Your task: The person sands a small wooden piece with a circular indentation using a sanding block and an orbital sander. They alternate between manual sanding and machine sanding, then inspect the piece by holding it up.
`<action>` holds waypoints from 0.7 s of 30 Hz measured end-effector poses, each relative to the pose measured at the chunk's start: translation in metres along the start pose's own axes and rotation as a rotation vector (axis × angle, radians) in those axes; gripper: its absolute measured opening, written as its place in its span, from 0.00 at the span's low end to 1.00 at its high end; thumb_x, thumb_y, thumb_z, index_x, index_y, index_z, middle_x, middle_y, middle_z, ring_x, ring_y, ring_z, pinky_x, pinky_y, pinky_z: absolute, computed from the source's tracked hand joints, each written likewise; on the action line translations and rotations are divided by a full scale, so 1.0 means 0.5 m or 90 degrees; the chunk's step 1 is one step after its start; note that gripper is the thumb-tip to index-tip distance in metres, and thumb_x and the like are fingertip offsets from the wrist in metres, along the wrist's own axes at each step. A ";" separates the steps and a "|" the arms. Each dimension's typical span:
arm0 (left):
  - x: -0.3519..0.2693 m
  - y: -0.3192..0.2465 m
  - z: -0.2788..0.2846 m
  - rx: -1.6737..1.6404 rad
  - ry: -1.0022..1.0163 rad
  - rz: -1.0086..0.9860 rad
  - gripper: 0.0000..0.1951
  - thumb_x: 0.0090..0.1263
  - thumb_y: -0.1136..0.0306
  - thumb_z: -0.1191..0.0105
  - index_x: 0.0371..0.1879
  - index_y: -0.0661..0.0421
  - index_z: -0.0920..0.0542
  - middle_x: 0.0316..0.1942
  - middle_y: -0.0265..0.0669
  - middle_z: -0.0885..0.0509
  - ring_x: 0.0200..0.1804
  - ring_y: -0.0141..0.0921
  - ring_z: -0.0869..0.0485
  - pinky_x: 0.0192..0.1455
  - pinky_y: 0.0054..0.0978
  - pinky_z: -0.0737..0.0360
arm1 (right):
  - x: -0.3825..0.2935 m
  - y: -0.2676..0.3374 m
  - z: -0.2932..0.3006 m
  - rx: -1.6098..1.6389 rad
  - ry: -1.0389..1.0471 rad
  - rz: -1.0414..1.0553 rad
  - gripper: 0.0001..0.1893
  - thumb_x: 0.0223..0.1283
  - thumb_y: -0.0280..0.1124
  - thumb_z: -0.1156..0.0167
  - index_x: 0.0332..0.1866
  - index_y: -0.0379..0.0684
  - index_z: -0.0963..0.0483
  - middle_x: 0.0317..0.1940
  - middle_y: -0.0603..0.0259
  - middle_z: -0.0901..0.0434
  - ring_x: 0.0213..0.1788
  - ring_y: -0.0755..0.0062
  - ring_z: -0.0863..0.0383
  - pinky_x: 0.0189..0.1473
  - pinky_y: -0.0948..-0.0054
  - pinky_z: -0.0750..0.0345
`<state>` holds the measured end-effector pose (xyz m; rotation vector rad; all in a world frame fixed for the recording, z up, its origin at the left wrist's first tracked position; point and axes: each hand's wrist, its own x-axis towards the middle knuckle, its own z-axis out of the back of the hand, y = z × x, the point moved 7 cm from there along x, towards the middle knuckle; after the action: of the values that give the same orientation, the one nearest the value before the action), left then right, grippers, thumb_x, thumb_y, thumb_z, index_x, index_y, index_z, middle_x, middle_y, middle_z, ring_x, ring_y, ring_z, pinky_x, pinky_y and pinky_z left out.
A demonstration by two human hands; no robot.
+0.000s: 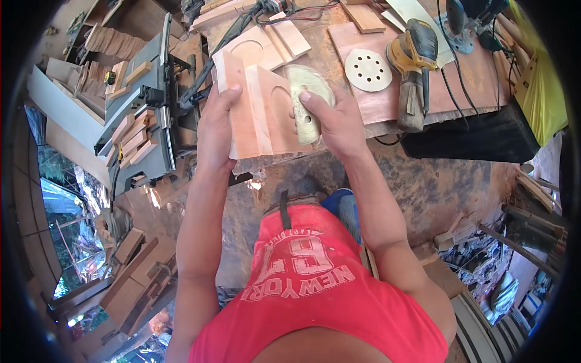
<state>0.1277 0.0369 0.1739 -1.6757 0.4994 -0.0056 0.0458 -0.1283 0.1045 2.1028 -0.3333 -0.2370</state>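
Note:
My left hand [214,129] grips the left edge of a pale wooden block [247,113], its thumb on the upper face. A raised strip crosses the block, and a round recess shows partly on its right side. In my right hand [342,122] is a folded, pale yellow sanding disc [308,106] with a punched hole. The disc lies against or just over the block's right part, covering some of the recess; contact is hard to tell. Behind the block, a similar wooden piece [272,45] with a circular recess rests on the workbench [317,50].
Right on the bench are a flat sanding disc [368,70] with holes, a yellow-black random orbital sander [415,54] and power cords [449,86]. A table saw [159,100] bearing wood offcuts [134,136] and a tape measure [110,78] stands left. A yellow bag [542,100] hangs far right.

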 end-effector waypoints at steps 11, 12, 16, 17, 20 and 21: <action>0.001 0.000 -0.027 0.012 0.025 -0.033 0.27 0.79 0.66 0.48 0.75 0.63 0.31 0.62 0.44 0.18 0.61 0.34 0.16 0.65 0.33 0.20 | -0.004 -0.005 -0.080 -0.463 -0.111 0.027 0.18 0.63 0.38 0.31 0.46 0.30 0.18 0.40 0.36 0.12 0.45 0.39 0.09 0.47 0.52 0.16; 0.003 -0.004 -0.033 0.023 0.023 -0.037 0.27 0.79 0.66 0.49 0.75 0.62 0.31 0.62 0.44 0.19 0.61 0.35 0.16 0.66 0.34 0.20 | -0.016 -0.007 -0.080 -0.459 -0.102 0.001 0.18 0.63 0.38 0.30 0.44 0.30 0.18 0.39 0.35 0.13 0.44 0.38 0.10 0.46 0.51 0.16; -0.002 -0.001 -0.051 0.020 0.004 -0.048 0.27 0.78 0.67 0.49 0.75 0.62 0.31 0.62 0.43 0.19 0.61 0.35 0.16 0.66 0.33 0.21 | -0.055 -0.002 -0.065 -0.390 -0.089 -0.065 0.19 0.63 0.39 0.30 0.41 0.29 0.20 0.35 0.33 0.14 0.41 0.34 0.11 0.43 0.49 0.17; -0.003 0.000 -0.053 0.025 -0.002 -0.043 0.27 0.78 0.67 0.49 0.75 0.62 0.31 0.63 0.43 0.19 0.61 0.35 0.17 0.67 0.33 0.21 | -0.057 0.000 -0.063 -0.358 -0.093 -0.070 0.19 0.63 0.39 0.30 0.40 0.28 0.21 0.35 0.33 0.14 0.41 0.33 0.11 0.43 0.49 0.17; -0.004 -0.004 -0.065 0.027 0.007 -0.038 0.28 0.78 0.68 0.49 0.76 0.62 0.31 0.64 0.44 0.20 0.62 0.35 0.17 0.68 0.34 0.22 | -0.053 -0.003 -0.061 -0.438 -0.118 0.026 0.19 0.62 0.38 0.28 0.41 0.28 0.21 0.33 0.33 0.15 0.40 0.33 0.12 0.42 0.51 0.17; -0.007 -0.004 -0.063 0.022 0.004 -0.037 0.28 0.77 0.68 0.49 0.76 0.63 0.32 0.64 0.44 0.20 0.63 0.35 0.17 0.68 0.34 0.22 | -0.036 0.009 -0.069 -0.446 -0.115 0.045 0.19 0.61 0.37 0.27 0.40 0.28 0.21 0.32 0.33 0.15 0.40 0.33 0.12 0.42 0.51 0.17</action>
<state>0.1161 0.0084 0.1824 -1.6568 0.4526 -0.0615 0.0382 -0.0971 0.1269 1.3805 -0.3651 -0.4331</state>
